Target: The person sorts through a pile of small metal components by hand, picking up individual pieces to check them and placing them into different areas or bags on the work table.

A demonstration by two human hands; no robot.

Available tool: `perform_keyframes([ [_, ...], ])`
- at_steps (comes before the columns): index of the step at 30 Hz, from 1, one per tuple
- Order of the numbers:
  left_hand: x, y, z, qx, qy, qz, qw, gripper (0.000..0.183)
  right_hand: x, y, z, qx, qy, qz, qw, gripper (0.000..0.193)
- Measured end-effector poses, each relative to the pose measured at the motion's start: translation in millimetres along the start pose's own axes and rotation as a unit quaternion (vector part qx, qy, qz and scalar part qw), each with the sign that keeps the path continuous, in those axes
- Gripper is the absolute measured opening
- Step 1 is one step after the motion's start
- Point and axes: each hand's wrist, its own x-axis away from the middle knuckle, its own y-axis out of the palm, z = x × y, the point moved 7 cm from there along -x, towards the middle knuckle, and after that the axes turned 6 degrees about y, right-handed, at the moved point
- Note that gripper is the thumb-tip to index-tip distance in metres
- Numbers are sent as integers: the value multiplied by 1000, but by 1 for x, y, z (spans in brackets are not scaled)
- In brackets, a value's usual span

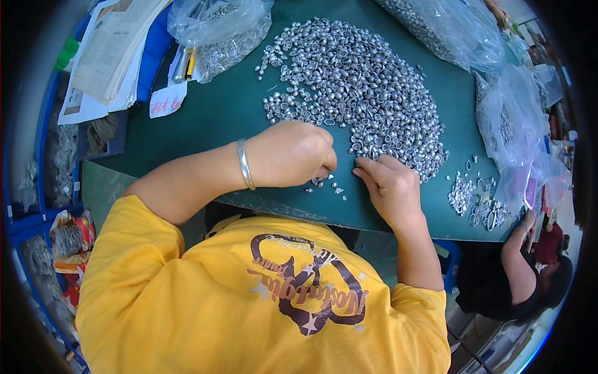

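Observation:
A broad heap of small silvery metal pieces (367, 75), rounded and cup-like, lies on the green table (205, 118) before me. Just off the heap's near left edge, my left hand (293, 154) is curled closed, a silver bangle (245, 164) on its wrist; what its fingers hold is hidden. My right hand (389, 184) pinches thumb and forefinger together at the heap's near edge, and anything between them is too small to name. Between the hands, close to the table's front edge, lie a few loose metal bits (319, 182).
A clear bag of metal parts (227, 47) stands at the far left, near papers (115, 56) and a yellow-black pen (190, 65). More filled bags (436, 31) line the far right. Smaller piles of metal pieces (489, 212) lie at right, where another person (517, 274) sits.

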Motion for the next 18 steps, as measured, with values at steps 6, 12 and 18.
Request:
perform_keyframes([
  [6, 0, 5, -9, -7, 2, -1, 1000, 9, 1, -6, 17, -165, 7, 36, 986, 6],
  [12, 4, 1, -38, 584, -272, 78, 761, 7, 12, 10, 24, -425, 239, -124, 864, 5],
  [18, 1, 8, -52, 718, -218, 122, 650, 10, 7, 16, -25, -95, -41, -79, 992, 3],
])
